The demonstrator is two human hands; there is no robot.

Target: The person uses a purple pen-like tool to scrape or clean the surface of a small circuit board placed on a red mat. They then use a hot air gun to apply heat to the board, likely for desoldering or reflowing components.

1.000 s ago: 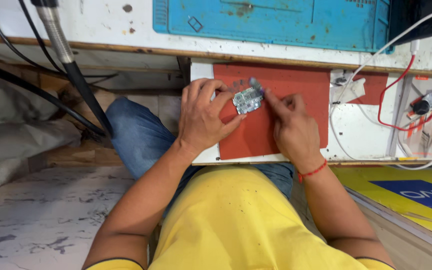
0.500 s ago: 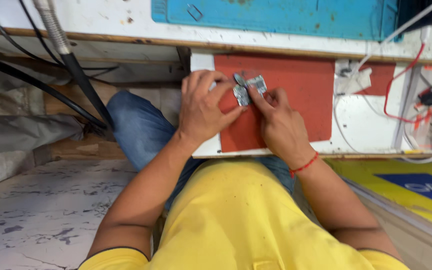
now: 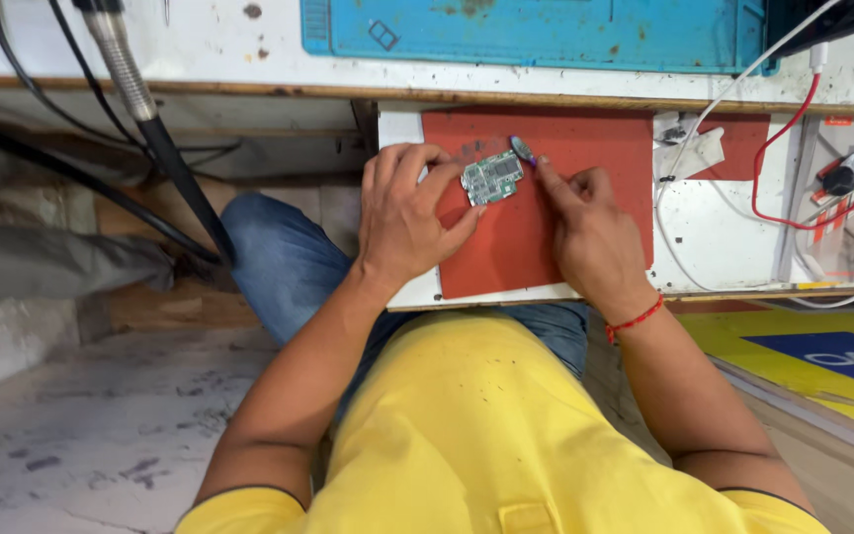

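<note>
My left hand point(image 3: 407, 213) pinches a small green circuit board point(image 3: 492, 178) by its left edge and holds it just above a red mat point(image 3: 565, 158). My right hand point(image 3: 585, 232) rests on the mat to the right of the board. Its index finger and thumb grip a small dark tool with a rounded tip point(image 3: 523, 149), which touches the board's upper right corner. A red thread is tied around my right wrist.
The red mat lies on a white pull-out tray point(image 3: 714, 232) under a white bench edge. A blue mat point(image 3: 546, 35) lies on the bench above. Red and white wires point(image 3: 783, 148) and small parts sit at the right. A black hose point(image 3: 165, 148) hangs at the left.
The view has shifted slightly. My hands have moved a little apart, and the board now shows flat between them, with the tool at its corner.
</note>
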